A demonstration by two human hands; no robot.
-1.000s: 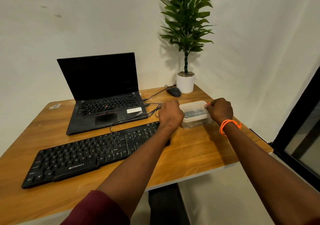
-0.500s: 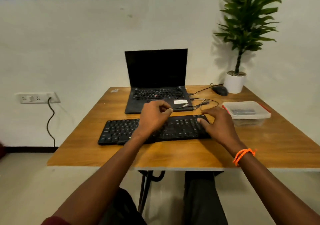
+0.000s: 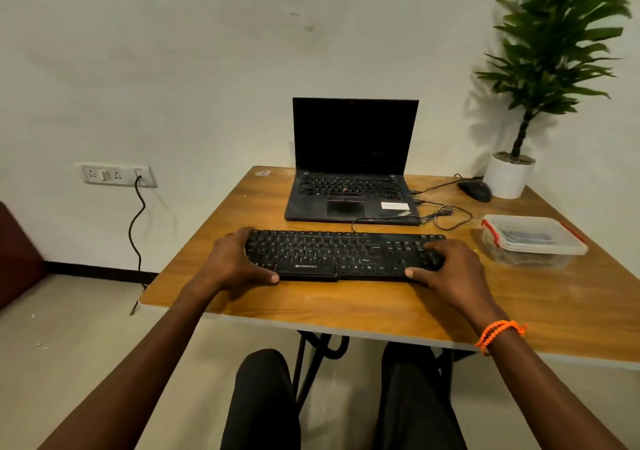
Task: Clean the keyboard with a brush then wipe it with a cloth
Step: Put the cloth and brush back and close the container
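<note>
A black keyboard (image 3: 341, 253) lies across the wooden table (image 3: 346, 300) in front of an open laptop. My left hand (image 3: 235, 264) grips its left end, thumb along the front edge and fingers curled round the side. My right hand (image 3: 446, 269) grips its right end, fingers over the far-right keys and thumb at the front edge. A clear plastic container (image 3: 531, 241) with a lid and red clips stands to the right of the keyboard, with dark items inside. No brush or cloth shows in the open.
A black laptop (image 3: 351, 172) stands open behind the keyboard, with cables (image 3: 446, 214) trailing to its right. A black mouse (image 3: 475, 190) and a potted plant (image 3: 509, 175) sit at the back right corner. A wall socket (image 3: 116, 174) with a cord is at the left.
Both hands left the container and came to the keyboard, taking hold of its two ends. The keyboard now lies square to the table edge. My view has swung left and pulled back.
</note>
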